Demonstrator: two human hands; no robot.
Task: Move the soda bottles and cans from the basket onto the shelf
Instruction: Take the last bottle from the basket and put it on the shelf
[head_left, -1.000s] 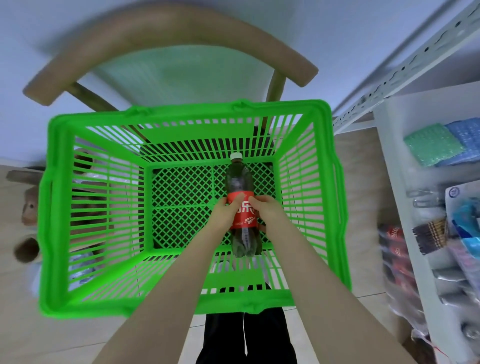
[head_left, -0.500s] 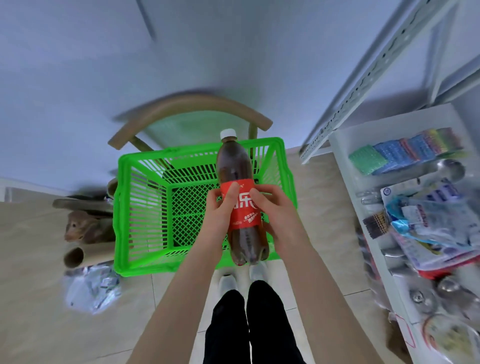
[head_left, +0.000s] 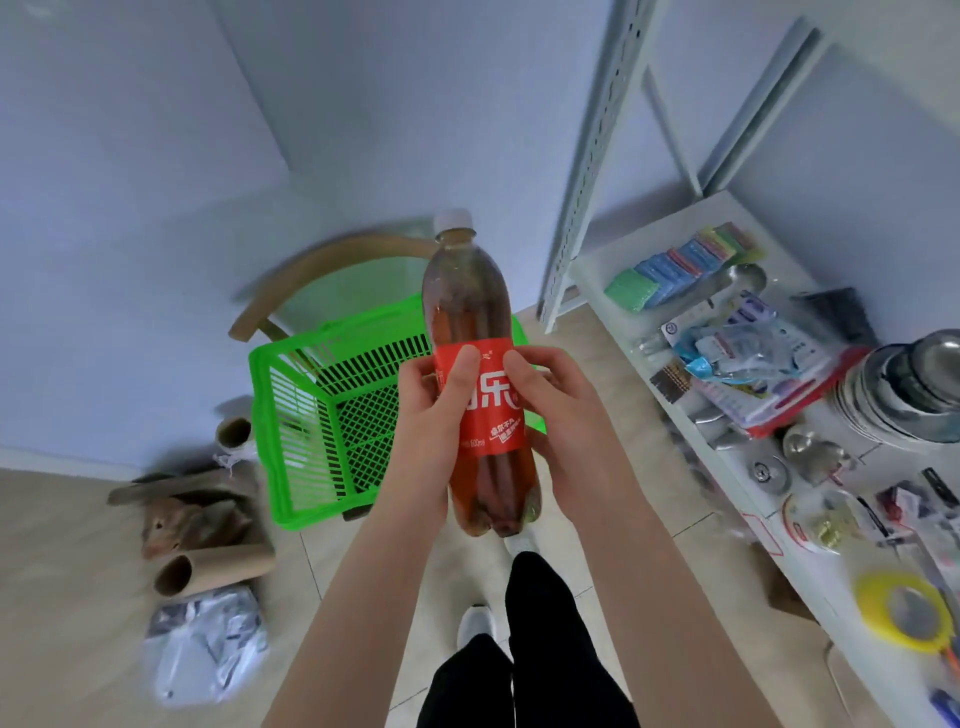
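A cola bottle (head_left: 467, 306) with a red label and a white cap is held upright in front of me, well above the green basket (head_left: 322, 410). My left hand (head_left: 431, 415) grips the label from the left and my right hand (head_left: 561, 415) grips it from the right. The basket stands on a wooden chair below and looks empty where I can see into it. The white shelf (head_left: 613, 291) runs along the right side, its surface crowded with goods.
On the shelf lie coloured sponges (head_left: 675, 265), packets, steel bowls (head_left: 909, 389) and a yellow tape roll (head_left: 898, 613). Cardboard tubes (head_left: 208, 571) and a plastic bag (head_left: 202, 644) lie on the floor at left. My legs and shoes are below.
Both hands have lifted the bottle out of the basket and raised it clear. The view has pulled back and up, so the basket looks smaller and more of the shelf shows.
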